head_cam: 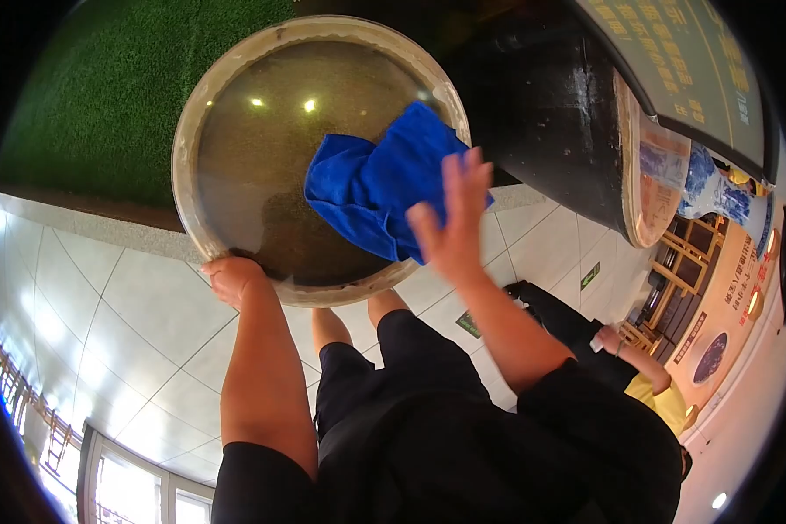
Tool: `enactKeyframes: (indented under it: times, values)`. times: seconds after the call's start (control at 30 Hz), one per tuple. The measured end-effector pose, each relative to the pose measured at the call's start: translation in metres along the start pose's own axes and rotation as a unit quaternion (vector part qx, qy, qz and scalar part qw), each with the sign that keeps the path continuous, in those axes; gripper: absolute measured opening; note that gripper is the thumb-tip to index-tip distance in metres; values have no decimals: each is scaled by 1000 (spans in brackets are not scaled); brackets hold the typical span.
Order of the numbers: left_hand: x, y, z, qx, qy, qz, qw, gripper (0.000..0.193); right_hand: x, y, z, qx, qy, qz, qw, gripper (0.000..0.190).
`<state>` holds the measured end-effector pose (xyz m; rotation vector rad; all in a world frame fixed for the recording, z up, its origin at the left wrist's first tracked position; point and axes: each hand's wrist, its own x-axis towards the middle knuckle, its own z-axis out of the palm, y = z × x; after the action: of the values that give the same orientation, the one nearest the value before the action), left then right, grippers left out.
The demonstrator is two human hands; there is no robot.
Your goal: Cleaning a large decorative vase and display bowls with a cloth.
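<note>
Before me is a large round vessel with a glossy, glass-like top point(262, 131) and a pale rim; lights reflect in its surface. A blue cloth point(393, 177) lies crumpled over the right part of this top and reaches past the rim. My left hand point(234, 280) grips the rim at the near left. Over the cloth's right edge is my right hand point(452, 216), slightly blurred, its fingers spread and not closed on the cloth. Whether its palm touches the cloth cannot be told.
Green artificial turf point(105, 98) lies at the left, edged by a stone curb point(92, 219). A big dark vessel point(563, 131) stands at the right, below a sign board point(688, 72) with writing. A person in a yellow top point(661, 399) is at the lower right, above the tiled floor point(144, 314).
</note>
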<state>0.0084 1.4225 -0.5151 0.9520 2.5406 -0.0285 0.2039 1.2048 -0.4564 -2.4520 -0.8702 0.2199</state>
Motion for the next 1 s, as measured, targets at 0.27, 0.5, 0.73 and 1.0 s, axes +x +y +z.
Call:
enactKeyframes:
  times: [0.27, 0.5, 0.73, 1.0]
  values:
    - [2, 1, 1, -2, -7, 20, 1000, 76, 76, -24, 91, -214, 26, 3, 977, 95]
    - [6, 0, -3, -31, -13, 17, 999, 76, 181, -81, 111, -133, 28, -64, 989, 87]
    - [6, -2, 3, -32, -4, 24, 999, 75, 142, -149, 145, -30, -112, -233, 966, 83]
    - [21, -12, 10, -64, -1, 29, 998, 82, -5, -97, 109, 56, -150, -276, 948, 56]
